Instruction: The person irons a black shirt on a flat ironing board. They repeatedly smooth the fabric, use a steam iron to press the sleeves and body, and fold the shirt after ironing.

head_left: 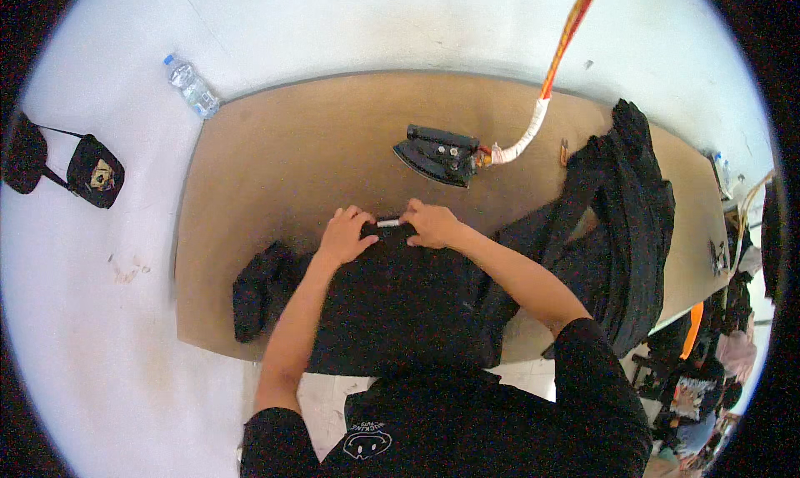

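Black garment [396, 311] lies at the table's [283, 145] near edge, well left of the right edge. Left hand [345, 235] and right hand [430, 225] each pinch its far-side border between thumb and fingers; a white strip [389, 223] shows between them. Iron [435, 156] rests beyond, toward the far edge, touching neither hand. Judgement: even tension across both pinches, border straight, cloth flat without creases, fingertips clear of the iron.

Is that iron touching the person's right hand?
Apart. The head view shows a strip of brown table between the iron and the right hand.
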Demonstrator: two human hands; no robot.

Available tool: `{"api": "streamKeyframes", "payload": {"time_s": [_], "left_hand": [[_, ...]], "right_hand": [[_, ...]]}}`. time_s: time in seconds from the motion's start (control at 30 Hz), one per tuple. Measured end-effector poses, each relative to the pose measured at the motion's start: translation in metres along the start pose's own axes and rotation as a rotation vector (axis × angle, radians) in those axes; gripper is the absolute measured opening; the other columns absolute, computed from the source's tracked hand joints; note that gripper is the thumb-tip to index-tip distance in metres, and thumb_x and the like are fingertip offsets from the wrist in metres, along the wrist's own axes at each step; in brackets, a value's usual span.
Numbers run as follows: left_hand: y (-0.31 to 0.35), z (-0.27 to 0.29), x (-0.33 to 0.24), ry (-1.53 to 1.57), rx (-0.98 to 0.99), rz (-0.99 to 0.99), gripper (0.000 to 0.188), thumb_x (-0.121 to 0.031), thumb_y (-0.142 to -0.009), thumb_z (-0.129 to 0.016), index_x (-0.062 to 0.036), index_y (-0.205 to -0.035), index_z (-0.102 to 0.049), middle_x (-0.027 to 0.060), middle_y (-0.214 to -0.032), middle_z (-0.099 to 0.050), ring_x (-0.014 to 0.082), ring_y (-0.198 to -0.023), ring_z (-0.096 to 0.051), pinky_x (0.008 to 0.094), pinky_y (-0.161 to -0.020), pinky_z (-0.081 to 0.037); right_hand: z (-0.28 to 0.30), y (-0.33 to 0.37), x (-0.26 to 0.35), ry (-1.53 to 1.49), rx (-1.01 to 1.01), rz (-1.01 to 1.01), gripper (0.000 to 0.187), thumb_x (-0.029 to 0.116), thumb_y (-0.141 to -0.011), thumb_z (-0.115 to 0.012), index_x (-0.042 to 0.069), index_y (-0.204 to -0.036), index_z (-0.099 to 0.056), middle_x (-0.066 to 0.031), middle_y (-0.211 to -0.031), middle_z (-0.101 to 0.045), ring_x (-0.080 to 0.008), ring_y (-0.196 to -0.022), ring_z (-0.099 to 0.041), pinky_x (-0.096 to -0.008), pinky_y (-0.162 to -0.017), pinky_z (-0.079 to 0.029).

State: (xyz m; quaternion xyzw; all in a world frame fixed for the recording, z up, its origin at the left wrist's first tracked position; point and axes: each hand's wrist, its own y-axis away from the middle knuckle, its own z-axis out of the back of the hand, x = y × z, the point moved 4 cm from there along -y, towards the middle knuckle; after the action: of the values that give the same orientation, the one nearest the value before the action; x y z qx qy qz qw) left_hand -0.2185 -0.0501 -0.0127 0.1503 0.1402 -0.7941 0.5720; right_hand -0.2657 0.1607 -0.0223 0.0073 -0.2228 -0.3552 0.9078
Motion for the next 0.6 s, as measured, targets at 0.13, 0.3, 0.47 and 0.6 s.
{"api": "streamKeyframes", "payload": {"time_s": [0.13, 0.3, 0.47, 0.6], "left_hand": [[-0.011, 0.001, 0.055, -0.02, 0.215, 0.052, 0.036, -0.046, -0.081, -0.076, -0.013, -0.091, -0.065, 0.0093, -0.102, -0.064, 0.0363, -0.102, -0.058, 0.0502, -0.091, -0.046], [-0.031, 0.001, 0.07, -0.02, 0.357, 0.05, 0.042, -0.055, -0.079, -0.076, -0.016, -0.091, -0.064, 0.0082, -0.101, -0.062, 0.0371, -0.105, -0.056, 0.0532, -0.093, -0.043], [-0.012, 0.021, 0.056, -0.047, 0.205, 0.13, 0.046, -0.053, -0.078, -0.078, -0.0204, -0.11, -0.067, 0.0098, -0.111, -0.057, 0.0342, -0.113, -0.052, 0.0527, -0.096, -0.041], [-0.011, 0.022, 0.042, -0.153, 0.001, 0.194, 0.056, -0.043, -0.082, -0.076, -0.0203, -0.129, -0.059, 0.0118, -0.117, -0.054, 0.033, -0.116, -0.05, 0.0498, -0.096, -0.04]], "right_hand": [[0.0, -0.026, -0.044, 0.008, 0.351, -0.012, 0.061, 0.048, -0.076, -0.08, 0.012, -0.123, -0.064, -0.016, -0.12, -0.066, -0.036, -0.115, -0.063, -0.0488, -0.089, -0.054], [0.01, -0.047, -0.06, -0.02, 0.318, -0.12, 0.049, 0.058, -0.074, -0.078, 0.014, -0.096, -0.076, -0.0143, -0.098, -0.074, -0.0361, -0.098, -0.07, -0.0508, -0.079, -0.057], [0.042, -0.043, -0.055, -0.006, 0.14, -0.071, 0.048, 0.052, -0.075, -0.078, 0.012, -0.1, -0.068, -0.0117, -0.1, -0.069, -0.0346, -0.099, -0.067, -0.0487, -0.08, -0.055], [0.116, -0.062, -0.076, 0.257, -0.468, -0.163, 0.041, 0.045, -0.084, -0.072, 0.009, -0.103, -0.065, -0.0125, -0.103, -0.062, -0.033, -0.1, -0.065, -0.046, -0.08, -0.054]]}}
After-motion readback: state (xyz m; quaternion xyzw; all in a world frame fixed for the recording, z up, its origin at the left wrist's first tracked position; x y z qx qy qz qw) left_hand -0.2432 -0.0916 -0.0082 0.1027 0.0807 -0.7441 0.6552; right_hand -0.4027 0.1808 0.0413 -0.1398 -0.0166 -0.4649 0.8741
